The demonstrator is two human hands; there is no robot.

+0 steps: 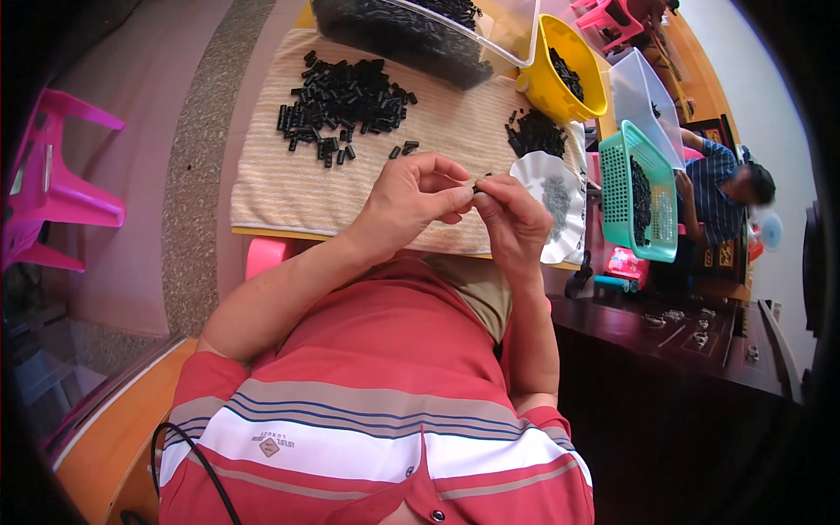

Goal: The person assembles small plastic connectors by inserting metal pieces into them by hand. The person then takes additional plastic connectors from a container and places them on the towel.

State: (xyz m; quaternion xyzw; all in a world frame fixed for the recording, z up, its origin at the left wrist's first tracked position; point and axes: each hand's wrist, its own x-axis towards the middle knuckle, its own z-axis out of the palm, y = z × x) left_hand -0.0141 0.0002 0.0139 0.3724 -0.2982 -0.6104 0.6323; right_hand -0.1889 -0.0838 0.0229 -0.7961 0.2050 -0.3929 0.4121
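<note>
Pink stool (66,175) far left, then striped cloth (289,188) bearing big heap of short black cylinders (350,101). Left hand (407,197) came next, thumb and forefinger pinching small dark piece (478,186) over cloth; right hand (516,219) met it, fingertips pressed on same piece! Step in hand looked like two-handed fitting or checking, too small to tell. Next move probably called for steady fingertips, fine control. Farther right: smaller black heap (535,136), white fluted dish (528,171) holding tiny grey bits (556,197), green basket (618,192).

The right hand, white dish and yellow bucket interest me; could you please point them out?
Right hand (516,215): head view, hand's middle.
White dish (532,165): head view, upper rim.
Yellow bucket (592,80): head view, inner wall.
</note>
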